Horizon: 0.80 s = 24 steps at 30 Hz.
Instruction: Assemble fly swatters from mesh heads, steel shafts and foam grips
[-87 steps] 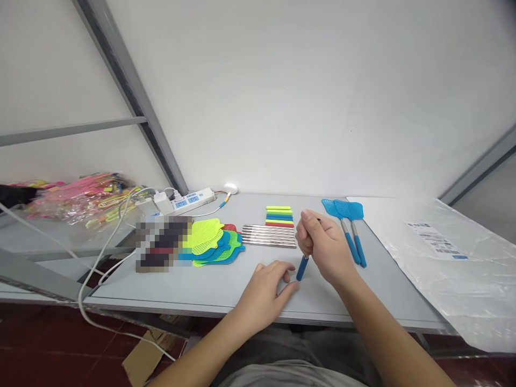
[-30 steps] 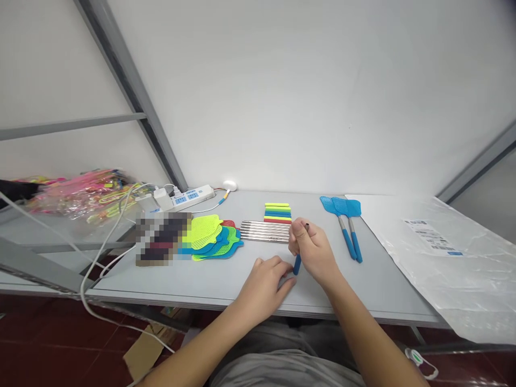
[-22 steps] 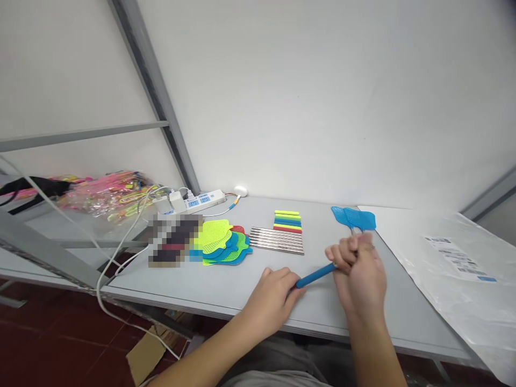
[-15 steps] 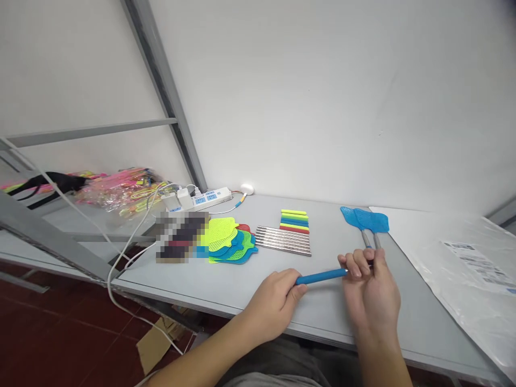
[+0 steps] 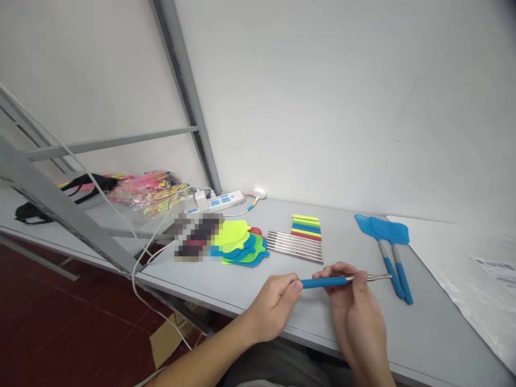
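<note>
Rod (image 5: 324, 282) now crosswise (tip (image 5: 382, 277) rightward)

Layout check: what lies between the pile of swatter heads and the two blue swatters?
Head view: metal rods beside the pile, coloured grips behind the rods, then grey tabletop before the blue swatters.

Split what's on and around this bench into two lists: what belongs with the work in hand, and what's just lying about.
Seem to belong:
- blue-sleeved rod, in both hands
- bare metal rods
- coloured sleeves
- mesh heads
- blue swatters

Probably just lying about:
- power strip
- white sheet
- cardboard
</note>
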Motion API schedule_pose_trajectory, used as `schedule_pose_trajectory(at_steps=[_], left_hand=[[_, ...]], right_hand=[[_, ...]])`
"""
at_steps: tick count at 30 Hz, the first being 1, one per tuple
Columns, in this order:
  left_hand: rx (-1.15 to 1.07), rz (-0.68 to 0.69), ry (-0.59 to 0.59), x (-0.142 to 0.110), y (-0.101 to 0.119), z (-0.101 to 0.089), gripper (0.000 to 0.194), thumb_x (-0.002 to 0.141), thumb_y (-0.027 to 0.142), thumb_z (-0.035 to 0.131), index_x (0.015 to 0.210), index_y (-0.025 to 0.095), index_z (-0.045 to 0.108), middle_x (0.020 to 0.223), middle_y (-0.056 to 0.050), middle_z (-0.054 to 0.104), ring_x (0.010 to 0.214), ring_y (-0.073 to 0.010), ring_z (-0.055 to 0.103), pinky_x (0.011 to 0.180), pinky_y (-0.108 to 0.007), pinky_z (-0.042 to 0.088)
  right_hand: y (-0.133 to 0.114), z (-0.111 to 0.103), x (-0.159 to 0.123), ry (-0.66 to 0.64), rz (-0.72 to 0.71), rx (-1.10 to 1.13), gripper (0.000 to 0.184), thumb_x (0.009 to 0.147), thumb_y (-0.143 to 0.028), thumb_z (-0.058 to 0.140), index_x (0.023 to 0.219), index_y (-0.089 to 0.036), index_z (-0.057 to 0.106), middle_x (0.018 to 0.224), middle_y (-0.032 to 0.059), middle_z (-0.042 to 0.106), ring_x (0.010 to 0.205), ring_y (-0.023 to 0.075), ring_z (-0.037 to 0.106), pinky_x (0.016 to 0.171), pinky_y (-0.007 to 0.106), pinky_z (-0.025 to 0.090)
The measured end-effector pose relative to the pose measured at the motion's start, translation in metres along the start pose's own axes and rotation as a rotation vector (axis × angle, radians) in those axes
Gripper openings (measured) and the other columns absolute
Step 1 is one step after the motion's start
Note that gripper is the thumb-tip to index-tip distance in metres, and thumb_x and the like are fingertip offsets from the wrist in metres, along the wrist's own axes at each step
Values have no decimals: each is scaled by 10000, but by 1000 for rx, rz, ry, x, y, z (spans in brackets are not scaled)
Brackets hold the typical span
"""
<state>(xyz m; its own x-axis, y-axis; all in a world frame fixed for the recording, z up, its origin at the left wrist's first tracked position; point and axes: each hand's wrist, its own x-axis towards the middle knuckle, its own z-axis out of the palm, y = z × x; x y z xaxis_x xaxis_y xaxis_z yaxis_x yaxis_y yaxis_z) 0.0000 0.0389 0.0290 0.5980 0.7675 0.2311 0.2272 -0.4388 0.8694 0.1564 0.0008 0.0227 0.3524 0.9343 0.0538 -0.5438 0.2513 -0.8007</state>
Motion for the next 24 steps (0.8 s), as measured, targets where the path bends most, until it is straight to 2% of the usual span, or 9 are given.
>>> schedule_pose_trajectory(at_steps=[3,5,8,11,13,17,19,22,24], left_hand=[[353,103,-21,0,-1,-21,348,986,434,354,742,204,444,707,4,479,650,-140,453,605,-281,337],[569,116,64,-3,-9,-45,320,964,451,411,788,202,510,785,-23,548,735,-168,501,659,-294,370],[734,11,284,-16,-31,-87,257,973,383,424,842,201,550,846,-35,568,828,-184,537,749,-310,413],[844,6,341,-35,-53,-123,171,940,353,509,961,214,606,971,-51,569,928,-204,547,832,-338,435],[910,20,335,-45,-61,-138,169,932,326,525,1032,230,622,1024,-59,560,964,-213,544,860,-353,440],[1048,34,292,-53,-62,-150,185,932,325,525,1043,258,657,1064,-69,572,967,-231,528,850,-376,443],[1084,47,271,-52,-61,-150,187,936,327,520,1024,271,675,1076,-71,581,968,-235,518,831,-375,440],[1093,74,269,-50,-61,-149,193,947,302,505,997,288,691,1087,-67,588,983,-231,512,828,-368,423],[1091,83,267,-49,-61,-147,190,945,285,510,980,295,697,1084,-64,592,988,-228,511,818,-359,413]], right_hand=[[1,-4,-2,53,-56,-41,342,920,-529,495,912,-212,623,831,35,638,853,216,650,870,455,495],[1,-7,-3,136,-151,-64,311,923,-500,508,872,-212,613,775,13,616,767,193,644,809,434,510],[-1,-10,-6,229,-393,-157,295,935,-458,509,812,-204,596,696,-13,572,652,162,601,787,429,500],[-3,-8,-7,323,-695,-288,305,940,-451,508,788,-198,588,674,-18,550,619,157,569,826,442,473],[-3,-6,-7,376,-817,-363,320,940,-460,505,787,-195,597,658,-14,538,609,163,551,808,440,464],[2,-7,-10,346,-865,-518,356,948,-474,476,767,-198,609,596,-15,482,592,171,500,770,439,442],[5,-13,-11,290,-890,-632,303,945,-427,493,776,-205,609,626,-3,493,614,175,491,746,417,426],[10,-23,-10,144,-934,-961,191,933,-322,504,832,-212,623,731,30,574,692,191,530,776,407,387],[12,-28,-6,22,-913,-1203,179,932,-292,480,881,-218,636,774,36,607,727,196,557,835,424,348]])
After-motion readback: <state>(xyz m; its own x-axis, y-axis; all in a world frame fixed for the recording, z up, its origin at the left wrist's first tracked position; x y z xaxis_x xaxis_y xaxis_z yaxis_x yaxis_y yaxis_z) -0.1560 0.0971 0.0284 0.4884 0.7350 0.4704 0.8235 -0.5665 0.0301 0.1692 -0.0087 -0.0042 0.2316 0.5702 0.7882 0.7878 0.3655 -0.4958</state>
